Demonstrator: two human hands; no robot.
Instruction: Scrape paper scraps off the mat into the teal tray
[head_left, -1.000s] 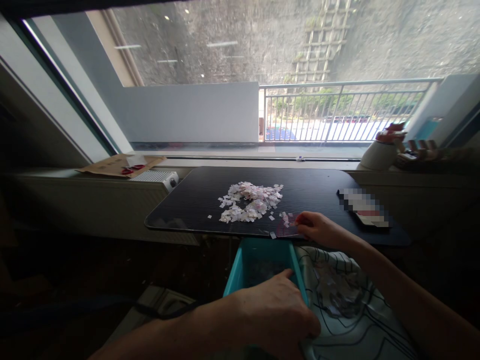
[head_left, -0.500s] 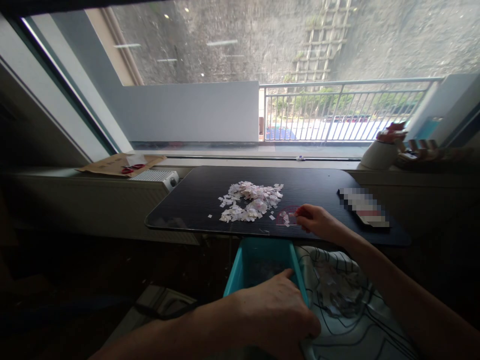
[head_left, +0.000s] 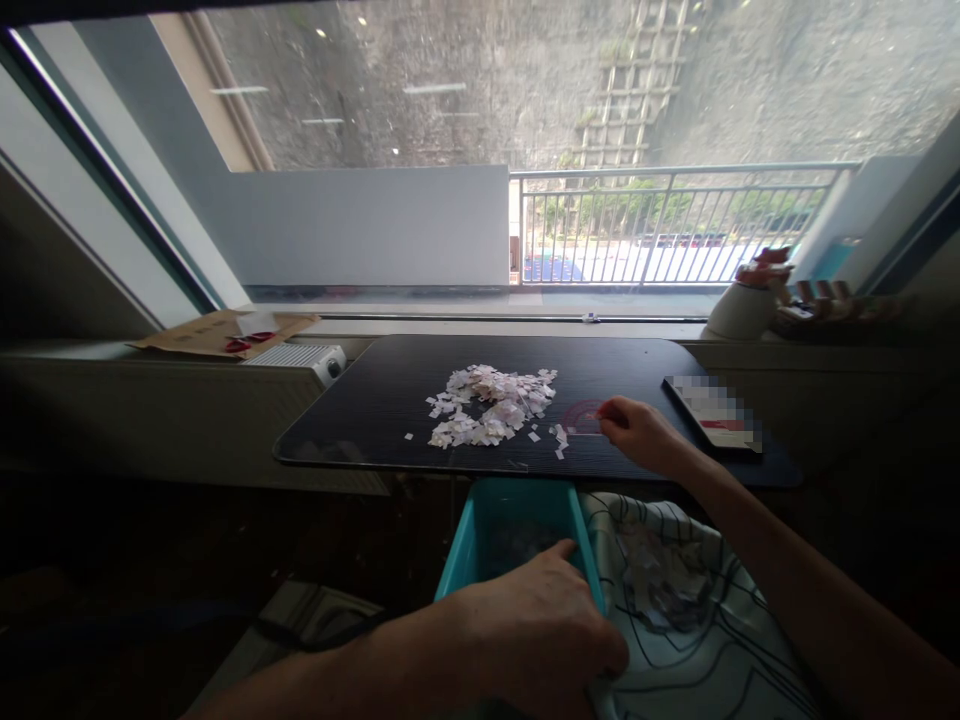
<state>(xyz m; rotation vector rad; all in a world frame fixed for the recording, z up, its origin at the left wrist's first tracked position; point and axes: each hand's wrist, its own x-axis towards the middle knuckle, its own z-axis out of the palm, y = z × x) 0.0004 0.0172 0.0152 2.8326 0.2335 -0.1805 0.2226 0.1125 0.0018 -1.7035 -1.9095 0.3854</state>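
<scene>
My right hand (head_left: 634,430) is closed in a pinch above the right part of the dark table. At its fingertips is what looks like a clear plastic piece with a red print (head_left: 585,418). Left of it lie a few loose white paper bits (head_left: 560,440), next to a larger heap of small paper squares (head_left: 495,408). My left hand (head_left: 547,610) lies across the right rim of a teal bin (head_left: 465,545), one finger on the inner side and the rest bent outside, apparently gripping the wall. Its lower fingers are partly hidden.
A pale cloth with dark lines (head_left: 600,510) right of the bin holds more paper bits. A tablet-like flat object (head_left: 712,415), blurred out, lies on the table's right (head_left: 622,360). Red scissors (head_left: 247,343) lie on the sill at left; a white vase (head_left: 739,310) stands right.
My right hand has drawn the red-printed clear piece to the right, away from the few loose paper bits, which stay on the table. My left hand keeps its place on the bin.
</scene>
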